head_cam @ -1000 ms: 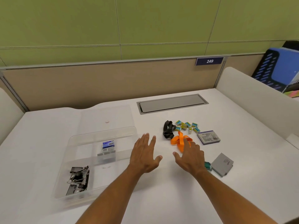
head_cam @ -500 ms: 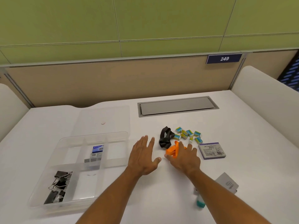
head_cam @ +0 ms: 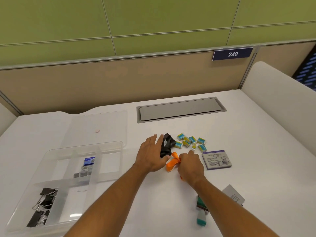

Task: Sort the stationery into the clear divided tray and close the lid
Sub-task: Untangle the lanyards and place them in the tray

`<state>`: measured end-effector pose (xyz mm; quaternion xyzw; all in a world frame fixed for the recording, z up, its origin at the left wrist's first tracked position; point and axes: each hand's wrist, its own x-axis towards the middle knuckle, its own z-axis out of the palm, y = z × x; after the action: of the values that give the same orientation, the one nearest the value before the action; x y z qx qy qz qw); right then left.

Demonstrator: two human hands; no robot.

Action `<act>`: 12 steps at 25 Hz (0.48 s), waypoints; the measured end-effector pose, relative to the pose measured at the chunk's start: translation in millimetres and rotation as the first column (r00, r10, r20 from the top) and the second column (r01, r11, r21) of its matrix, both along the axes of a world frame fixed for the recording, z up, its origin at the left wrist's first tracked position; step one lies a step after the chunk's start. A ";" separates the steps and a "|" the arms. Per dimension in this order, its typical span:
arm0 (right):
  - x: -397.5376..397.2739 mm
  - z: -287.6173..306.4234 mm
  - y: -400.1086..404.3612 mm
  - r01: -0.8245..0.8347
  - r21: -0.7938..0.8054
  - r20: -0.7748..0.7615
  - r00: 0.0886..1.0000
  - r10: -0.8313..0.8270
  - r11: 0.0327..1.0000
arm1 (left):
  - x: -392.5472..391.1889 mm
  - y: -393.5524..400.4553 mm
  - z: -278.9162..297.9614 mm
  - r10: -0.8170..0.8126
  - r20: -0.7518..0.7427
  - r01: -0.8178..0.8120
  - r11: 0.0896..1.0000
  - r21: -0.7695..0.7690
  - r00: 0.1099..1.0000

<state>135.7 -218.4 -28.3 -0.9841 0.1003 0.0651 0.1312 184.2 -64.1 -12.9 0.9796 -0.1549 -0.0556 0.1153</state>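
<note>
Mid-desk, right grip pinches orange band; left grip spread on black band.

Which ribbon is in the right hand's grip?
The orange ribbon: the right hand pinches its folded loops. The black ribbon lies further back under the left hand's fingers.

A white desk carries a clear plastic divided tray at left, its flat clear lid behind, black ribbon, orange ribbon, small yellow-and-teal boxes, a purple-edged flat box and a grey card.
</note>
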 end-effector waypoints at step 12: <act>6.7 -3.3 -19.9 0.035 0.112 0.067 0.997 -0.043 0.993 | 34.3 -32.9 -2.1 -0.090 -0.150 0.097 0.994 0.045 0.985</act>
<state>142.3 -238.3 -31.6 -0.9748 0.1113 0.0340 0.1903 218.5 -97.0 -15.0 0.9671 -0.1902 -0.1376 0.0984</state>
